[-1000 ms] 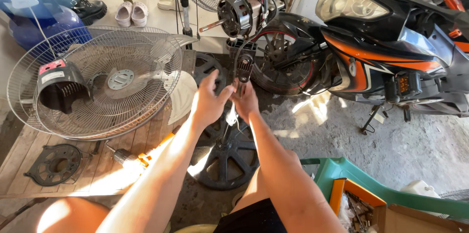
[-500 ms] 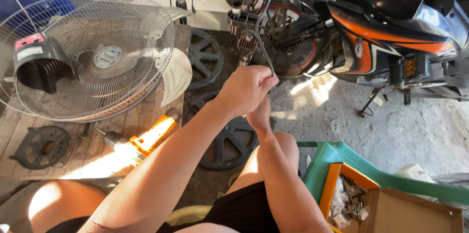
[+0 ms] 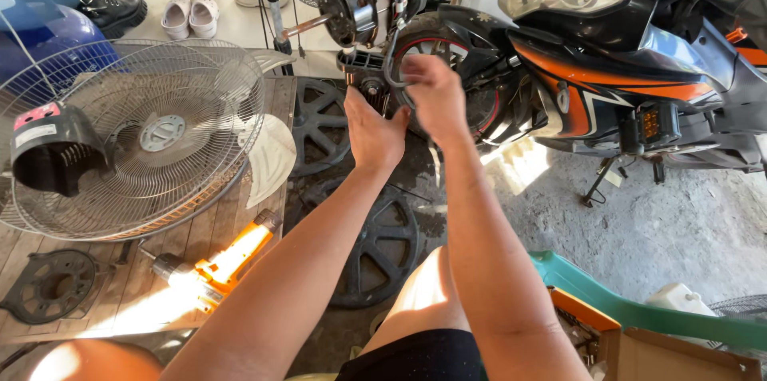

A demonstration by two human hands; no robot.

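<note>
Nearest the camera, a cardboard box (image 3: 679, 353) with small parts and a green plastic chair (image 3: 639, 309) are seen at lower right, beside the person's bare knee. An orange power drill (image 3: 216, 265) is laid on the wooden bench (image 3: 160, 301) at lower left, with a dark round cast plate (image 3: 48, 285) near it. Black wheel-shaped fan bases (image 3: 383, 245) are lying on the floor between the arms and the bench.

Further out, a wire fan guard (image 3: 136, 137) with a black motor cover (image 3: 52, 153) resting on it is spread over the bench.

The work is done at the stand fan's neck bracket (image 3: 369, 77), just under the bare fan motor (image 3: 363, 1) mounted on its pole. The left hand (image 3: 371, 129) is pressed flat, fingers together, against the bracket from below and steadies it. The right hand (image 3: 431, 93) is curled and pinched on a dark cable (image 3: 391, 61) that loops down from the motor; whether a tool is also held cannot be told.

The step is judged to be refitting or freeing the wiring at the motor neck. A steady brace from the left hand and a fine pull or feed of the cable through the bracket would be called for next, without the thin wires being strained.

Behind, a black and orange motorcycle (image 3: 607, 53) is parked, and white sandals (image 3: 190, 13) are left on the floor.
</note>
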